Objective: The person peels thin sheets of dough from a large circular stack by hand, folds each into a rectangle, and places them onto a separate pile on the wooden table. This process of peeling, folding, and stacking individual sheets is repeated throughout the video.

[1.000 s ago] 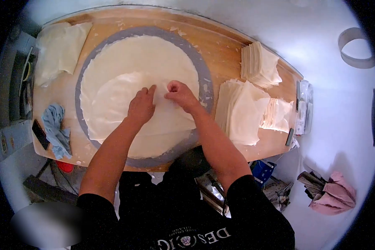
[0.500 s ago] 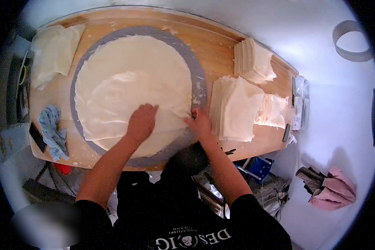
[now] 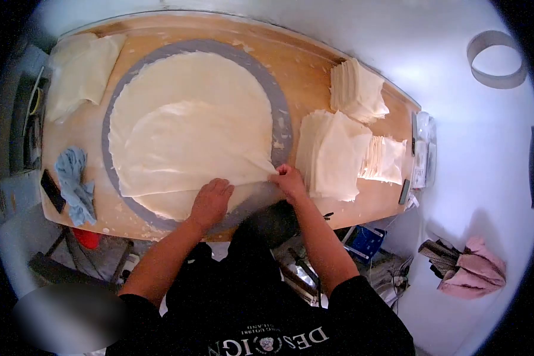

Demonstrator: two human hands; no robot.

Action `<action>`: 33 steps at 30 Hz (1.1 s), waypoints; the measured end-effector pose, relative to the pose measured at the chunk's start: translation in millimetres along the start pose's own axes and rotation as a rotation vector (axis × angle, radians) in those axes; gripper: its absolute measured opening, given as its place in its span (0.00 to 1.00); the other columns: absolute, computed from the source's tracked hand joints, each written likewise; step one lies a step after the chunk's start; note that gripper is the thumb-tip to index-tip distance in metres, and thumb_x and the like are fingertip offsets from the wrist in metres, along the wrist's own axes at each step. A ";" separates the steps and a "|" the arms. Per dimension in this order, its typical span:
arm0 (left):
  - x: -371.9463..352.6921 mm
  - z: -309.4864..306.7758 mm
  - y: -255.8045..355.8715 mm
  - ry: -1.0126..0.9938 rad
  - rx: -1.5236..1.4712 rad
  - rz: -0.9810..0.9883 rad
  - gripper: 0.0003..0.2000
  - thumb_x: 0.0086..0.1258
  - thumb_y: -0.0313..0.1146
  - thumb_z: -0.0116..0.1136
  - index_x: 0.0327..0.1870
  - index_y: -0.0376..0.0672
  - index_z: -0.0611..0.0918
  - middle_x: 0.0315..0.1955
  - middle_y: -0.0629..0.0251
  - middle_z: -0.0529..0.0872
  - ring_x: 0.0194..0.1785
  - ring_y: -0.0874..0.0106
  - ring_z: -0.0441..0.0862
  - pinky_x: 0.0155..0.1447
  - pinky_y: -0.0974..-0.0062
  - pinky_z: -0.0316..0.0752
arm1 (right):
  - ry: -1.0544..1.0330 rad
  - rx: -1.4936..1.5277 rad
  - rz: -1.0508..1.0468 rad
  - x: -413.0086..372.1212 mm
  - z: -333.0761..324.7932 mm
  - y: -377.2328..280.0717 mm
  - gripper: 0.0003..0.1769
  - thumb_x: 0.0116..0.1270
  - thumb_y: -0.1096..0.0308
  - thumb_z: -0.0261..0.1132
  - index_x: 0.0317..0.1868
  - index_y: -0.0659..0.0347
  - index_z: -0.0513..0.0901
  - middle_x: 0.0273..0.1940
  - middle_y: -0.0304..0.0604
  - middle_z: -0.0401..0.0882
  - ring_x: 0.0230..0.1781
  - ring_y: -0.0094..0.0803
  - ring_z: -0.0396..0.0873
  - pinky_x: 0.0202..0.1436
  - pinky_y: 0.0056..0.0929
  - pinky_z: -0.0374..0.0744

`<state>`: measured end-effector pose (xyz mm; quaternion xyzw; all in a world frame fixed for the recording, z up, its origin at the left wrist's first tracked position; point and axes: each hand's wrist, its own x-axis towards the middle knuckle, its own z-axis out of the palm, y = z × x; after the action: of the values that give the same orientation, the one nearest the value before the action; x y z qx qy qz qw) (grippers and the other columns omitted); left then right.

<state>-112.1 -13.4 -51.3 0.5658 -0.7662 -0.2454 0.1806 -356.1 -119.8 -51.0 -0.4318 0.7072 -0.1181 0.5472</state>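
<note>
A large thin round sheet of dough (image 3: 196,130) lies in layers on a round grey mat (image 3: 283,118), with a fold line running across its lower part. My right hand (image 3: 289,183) pinches the sheet's edge at the lower right, pulling it into a point. My left hand (image 3: 212,202) lies flat on the lower part of the sheet, fingers extended and nothing held.
Stacks of cut sheets (image 3: 332,157) stand on the right of the wooden table (image 3: 308,65), with more stacks (image 3: 359,92) behind. Folded sheets (image 3: 80,77) lie at the back left. A blue cloth (image 3: 75,184) and a dark phone-like object (image 3: 53,191) are at the left.
My left hand has moved down toward the near edge of the sheet. My right hand has shifted slightly down and right, drawing the sheet's corner out with it.
</note>
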 end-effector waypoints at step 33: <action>-38.3 11.1 -0.7 -0.117 -0.031 -0.092 0.21 0.62 0.31 0.54 0.58 0.36 0.74 0.56 0.47 0.76 0.61 0.50 0.72 0.68 0.56 0.66 | -0.417 -0.460 -0.561 -25.1 184.3 -108.5 0.14 0.54 0.63 0.64 0.41 0.59 0.80 0.39 0.50 0.84 0.39 0.43 0.83 0.46 0.39 0.80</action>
<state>-106.5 24.9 -60.8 0.5823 -0.7446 -0.2979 0.1330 -141.8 -109.9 -33.5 -0.7334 0.4442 -0.0114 0.5146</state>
